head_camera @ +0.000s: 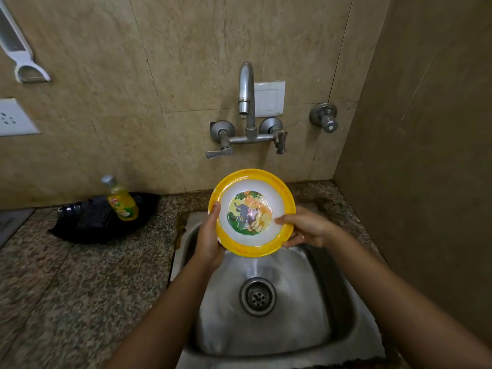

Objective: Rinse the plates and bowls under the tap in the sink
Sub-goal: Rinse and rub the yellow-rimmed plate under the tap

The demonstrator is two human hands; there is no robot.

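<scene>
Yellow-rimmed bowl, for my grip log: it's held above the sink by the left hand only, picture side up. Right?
No. The head view shows both hands gripping the yellow-rimmed bowl: left hand on its left edge, right hand on its right. It is above the sink, picture side up.

Views: one, head camera. Mount: worn on person's head, wide-angle; frame margins bowed. Facing: forward and steeply down, square to back wall [186, 49]. Tap [246, 89] stood upper centre; sink [292, 328] filled lower centre, drain [257, 296] seen nearly from above. Range: near; forearms spanned bottom edge to mid-frame, left hand [210, 235] and right hand [306, 230] holding bowl [251, 213] at centre. Counter [80, 275] lay left, side wall [426, 129] right.
</scene>
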